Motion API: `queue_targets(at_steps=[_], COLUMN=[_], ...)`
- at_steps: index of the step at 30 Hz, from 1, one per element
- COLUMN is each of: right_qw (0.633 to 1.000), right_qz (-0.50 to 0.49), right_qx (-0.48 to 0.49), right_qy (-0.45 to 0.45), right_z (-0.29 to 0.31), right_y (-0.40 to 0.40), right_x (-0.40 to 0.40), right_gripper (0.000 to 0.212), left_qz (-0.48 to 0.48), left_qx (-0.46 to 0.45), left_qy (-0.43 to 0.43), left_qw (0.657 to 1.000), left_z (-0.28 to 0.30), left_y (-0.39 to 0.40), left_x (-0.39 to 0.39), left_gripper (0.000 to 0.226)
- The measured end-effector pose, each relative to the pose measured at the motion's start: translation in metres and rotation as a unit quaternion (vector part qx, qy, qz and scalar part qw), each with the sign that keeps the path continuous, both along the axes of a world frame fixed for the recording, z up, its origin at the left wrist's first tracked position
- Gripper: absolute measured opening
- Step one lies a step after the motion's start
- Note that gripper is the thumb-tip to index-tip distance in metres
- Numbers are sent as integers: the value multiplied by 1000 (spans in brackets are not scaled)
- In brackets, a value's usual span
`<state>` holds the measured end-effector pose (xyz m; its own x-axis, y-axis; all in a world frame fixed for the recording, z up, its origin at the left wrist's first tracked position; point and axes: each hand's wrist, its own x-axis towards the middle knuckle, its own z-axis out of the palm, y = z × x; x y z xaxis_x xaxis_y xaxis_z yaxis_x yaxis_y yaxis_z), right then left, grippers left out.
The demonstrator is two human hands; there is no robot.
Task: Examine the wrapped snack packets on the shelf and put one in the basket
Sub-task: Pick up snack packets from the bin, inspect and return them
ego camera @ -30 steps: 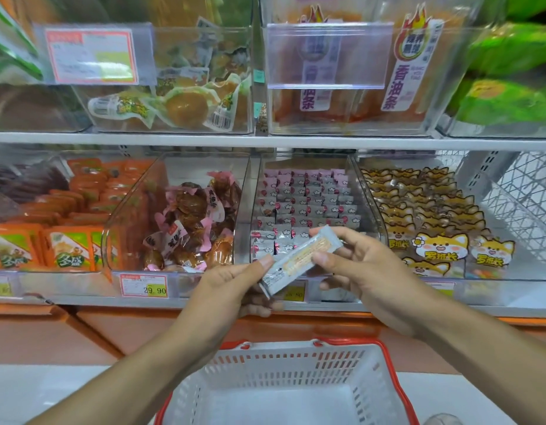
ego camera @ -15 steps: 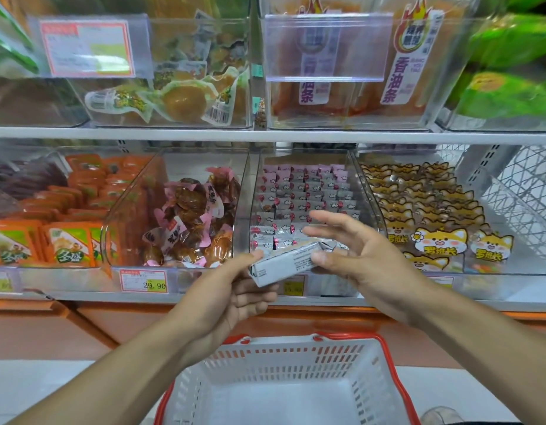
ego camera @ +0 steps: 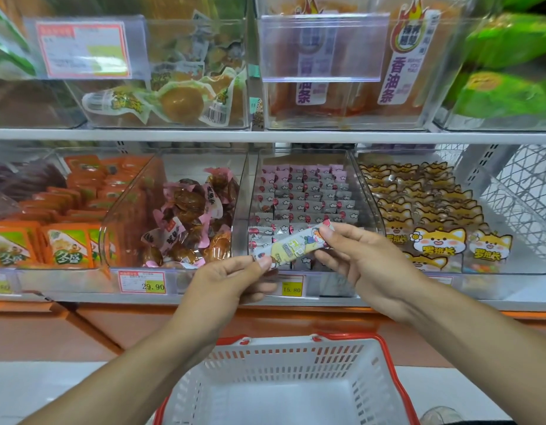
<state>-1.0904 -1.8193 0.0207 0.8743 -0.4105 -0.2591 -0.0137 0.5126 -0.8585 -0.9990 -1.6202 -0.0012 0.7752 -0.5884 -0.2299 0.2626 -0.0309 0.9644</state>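
Snack packet [ego camera: 291, 246]: a long wrapped bar, white with a yellow panel and cartoon print, is being held up slantwise in front of the lower shelf, its right end raised, its printed face being turned toward the camera.
Left hand [ego camera: 222, 282]: the packet's lower left end is being pinched between thumb and curled fingers.
Right hand [ego camera: 362, 260]: the packet's upper right end is being pinched between thumb and fingertips, the remaining fingers being kept loosely bent behind it.
Position of the packet: it is being held above the basket [ego camera: 385, 360] and just in front of the clear bin [ego camera: 368, 191] of small pink-and-white packets [ego camera: 308, 194].
Basket: a white slotted one with a red rim and handles is being seen low in the view, beneath both forearms; nothing can be made out inside it.
Neighbouring bins, lower shelf: brown snacks in pink-edged wrappers [ego camera: 189, 222] are being displayed to the left, orange packets [ego camera: 66, 216] further left, fox-face packets [ego camera: 431, 216] to the right.
Price tags: one reading 29.90 [ego camera: 142, 282] and one reading 15.80 [ego camera: 291, 285] are being shown on the shelf edge.
Upper shelf: clear bins of sealed egg-like snacks [ego camera: 173, 99] and orange strips with purple lettering [ego camera: 345, 62] are being displayed.
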Motion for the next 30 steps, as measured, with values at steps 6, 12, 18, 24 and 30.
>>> queue_targets(at_steps=[6, 12, 18, 24, 30], right_qw=[999, 988, 917, 850, 803], right_qz=[-32, -150, -203, -80, -18], right_qx=[5, 0, -342, -521, -595], right_qy=[0, -45, -21, -14, 42], right_z=[0, 5, 5, -7, -6], right_y=[1, -8, -19, -16, -13], right_x=[4, 27, 74, 108, 119], right_gripper=[24, 7, 10, 9, 14], left_qz=[-1, 46, 47, 13, -10], left_qx=[-7, 26, 150, 186, 201], left_qy=[-9, -102, -412, -496, -488], left_qw=[1000, 993, 898, 848, 849], left_z=[-1, -2, -8, -13, -15], left_y=[-3, -7, -14, -17, -14], left_x=[2, 2, 1, 3, 3], left_gripper=[42, 23, 14, 16, 18])
